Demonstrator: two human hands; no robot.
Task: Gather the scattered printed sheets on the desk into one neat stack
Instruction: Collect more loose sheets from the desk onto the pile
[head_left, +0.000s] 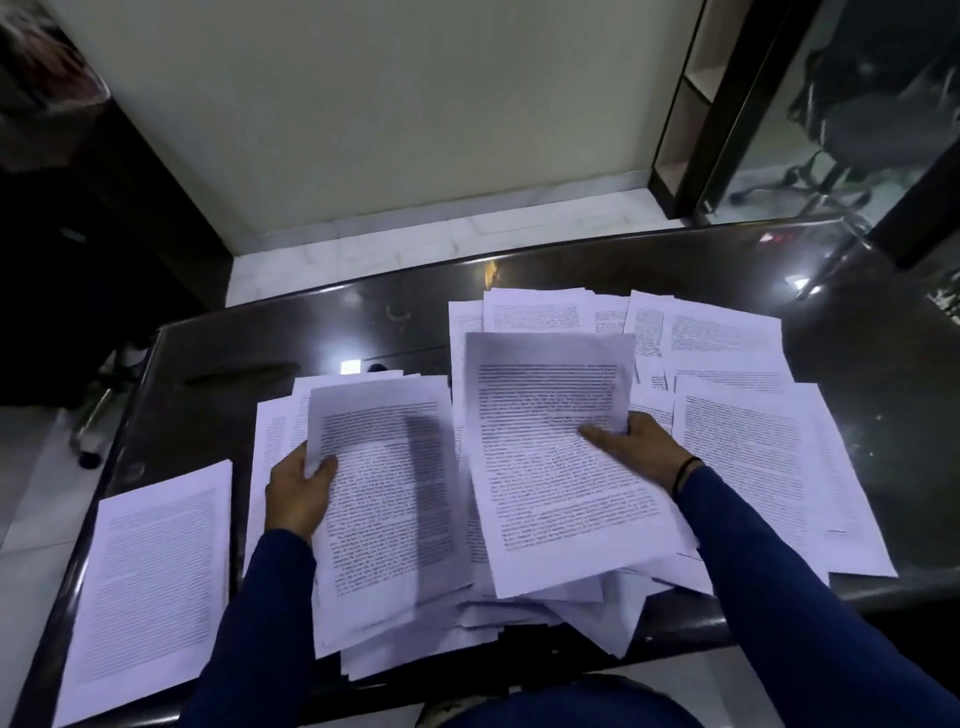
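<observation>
Your left hand (297, 488) grips a printed sheet (384, 499) by its left edge, thumb curled over the front near the upper left corner, fingers behind; the sheet is lifted and tilted toward you, its lower end over the messy pile (498, 618) at the near edge of the desk (270, 332). Your right hand (634, 452) pinches a second sheet (550, 457) at its right edge, thumb lying flat across the printed face, the other fingers hidden behind the paper; that sheet is also raised, just beside the left one and slightly overlapping the pile below. More scattered sheets (727, 338) lie fanned out flat behind and to the right of your right hand, some overlapping each other, reaching toward the far side of the desk. One single sheet (150, 587) lies flat on its own at the near left corner, well apart from your left hand. A dark band (684, 470) sits on your right wrist, above the blue sleeve (769, 571). An office chair (852, 130) shows blurred at the far right.
</observation>
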